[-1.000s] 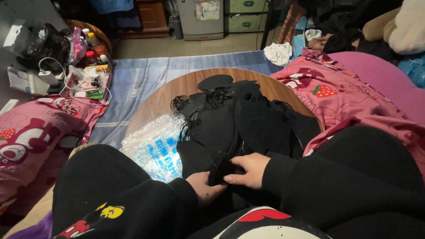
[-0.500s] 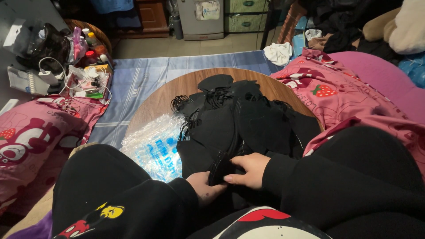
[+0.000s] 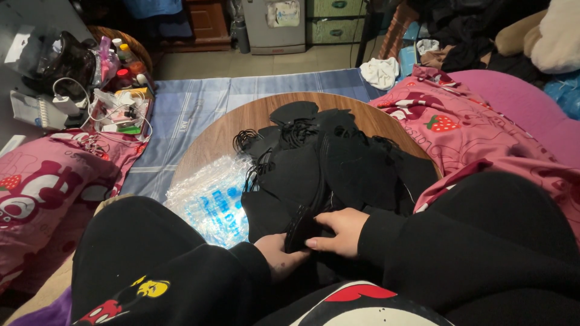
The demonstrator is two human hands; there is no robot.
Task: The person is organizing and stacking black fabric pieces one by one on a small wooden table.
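A heap of black face masks (image 3: 329,160) with thin ear loops covers most of a round wooden table (image 3: 241,124). At the near edge, my left hand (image 3: 279,256) and my right hand (image 3: 338,230) together pinch a small stack of black masks (image 3: 301,228), held edge-up between the fingers. Both arms wear black sleeves. A stack of clear plastic bags (image 3: 211,199) with blue print lies on the table's left side, just left of my hands.
Pink patterned bedding (image 3: 477,136) rises to the right, and a pink pillow (image 3: 42,187) lies at left. A blue striped mat (image 3: 193,105) covers the floor beyond the table. Bottles, cables and small boxes (image 3: 106,105) clutter the far left.
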